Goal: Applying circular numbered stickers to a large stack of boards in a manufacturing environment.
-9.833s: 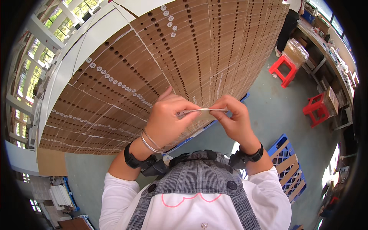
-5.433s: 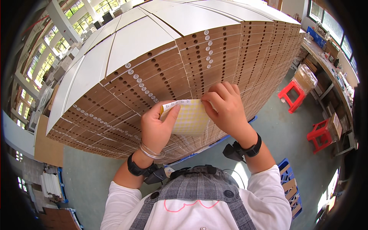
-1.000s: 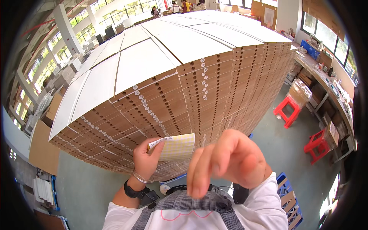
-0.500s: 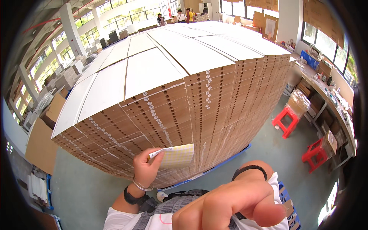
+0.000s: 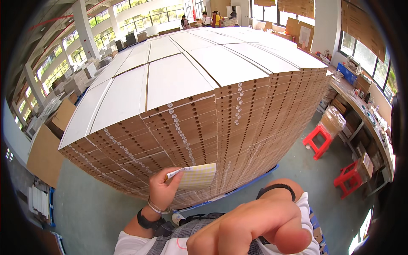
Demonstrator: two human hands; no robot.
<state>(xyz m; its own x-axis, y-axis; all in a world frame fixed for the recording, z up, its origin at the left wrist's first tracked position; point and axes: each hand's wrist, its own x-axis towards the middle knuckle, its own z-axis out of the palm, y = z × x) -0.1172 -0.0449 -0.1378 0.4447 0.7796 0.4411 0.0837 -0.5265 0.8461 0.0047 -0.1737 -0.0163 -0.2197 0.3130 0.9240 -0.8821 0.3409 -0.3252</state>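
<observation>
My left hand (image 5: 163,189) is closed, pinching a curled sheet of stickers (image 5: 197,177) between thumb and fingers. The sheet is white and pale yellow, with small printed marks along its folded edge. Close to the camera, at the lower middle, looms my right hand (image 5: 250,225), its fingers bent inward. Whatever its fingertips may hold is hidden. Beyond both hands rises a large stack of white-topped boards (image 5: 180,80). Their brown edges face me, with rows of dark round holes. Columns of small round white stickers (image 5: 182,137) fill some of these holes.
The stack rests on a blue pallet (image 5: 250,180). To the right are two red stools (image 5: 318,141) bearing wrapped boxes, beside a long cluttered workbench (image 5: 361,106). A brown board (image 5: 46,157) leans at the left. Several people (image 5: 207,20) are far back.
The view has shifted slightly, so the stack appears a little lower and farther right. Both hands keep nearly the same pose, and the sticker sheet stays in my left hand.
</observation>
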